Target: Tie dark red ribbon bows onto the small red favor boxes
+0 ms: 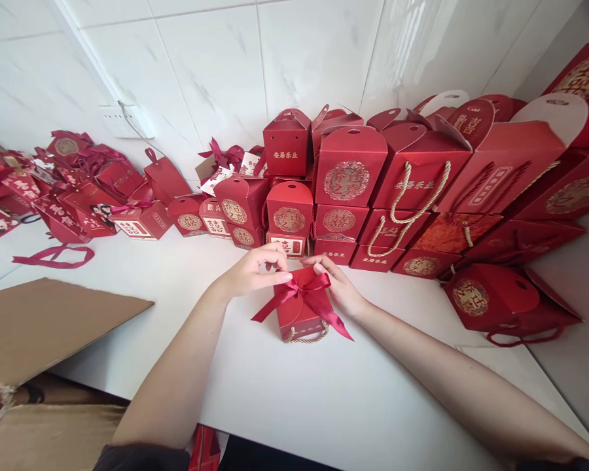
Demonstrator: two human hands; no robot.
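we seem to be adjusting the bow (300, 292) on the box (285, 318), left hand (249, 271) pinching a loop; right hand's (344, 291) grip, we can't tell. it calls for light fingers.

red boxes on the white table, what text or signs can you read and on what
"安居乐业": red cardboard box, upper centre; red box with gold rope handles.
"乔迁之", fourth character unclear: red box with round emblem.
"囍": small red box, white square panel.
"歡喜": small red-and-white box.
Too blurred or hidden: bow-tied red box, red pile at left.
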